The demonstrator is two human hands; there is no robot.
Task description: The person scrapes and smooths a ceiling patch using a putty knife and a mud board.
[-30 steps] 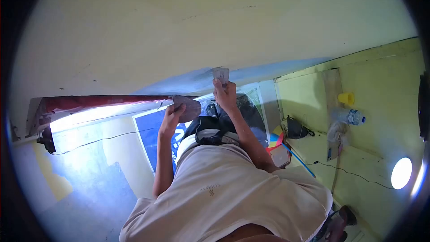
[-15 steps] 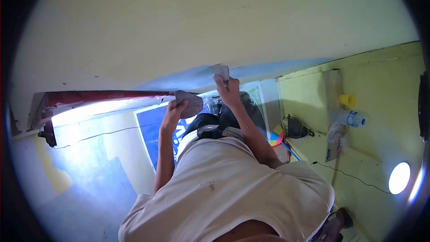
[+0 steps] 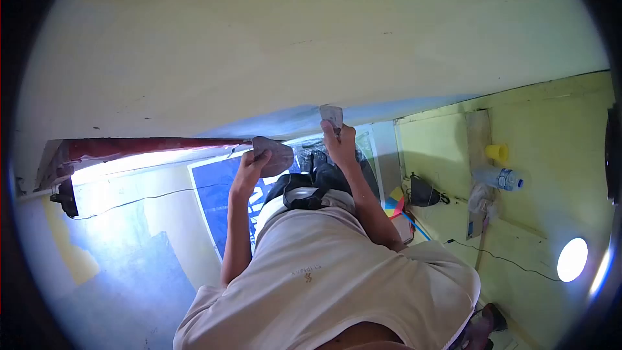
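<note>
A wide grey plate (image 3: 278, 158) is gripped at its edge by my left hand (image 3: 251, 167), close below the wall. My right hand (image 3: 340, 144) is closed around the handle of a smaller scraper (image 3: 332, 115). The scraper's blade points up and lies at or very near the wall surface (image 3: 298, 58), by a bluish strip low on it. Whether any material lies on the plate or blade is too small to tell.
A red-edged ledge (image 3: 149, 147) with bright light under it is at the left. At the right are a yellow cup (image 3: 497, 152), a plastic bottle (image 3: 499, 178), a dark bag (image 3: 424, 191) and a round lamp (image 3: 573, 260). A blue banner (image 3: 220, 188) lies below.
My right hand and the scraper have shifted slightly right and down in the view. The plate in my left hand sits slightly lower. The whole view has shifted a little.
</note>
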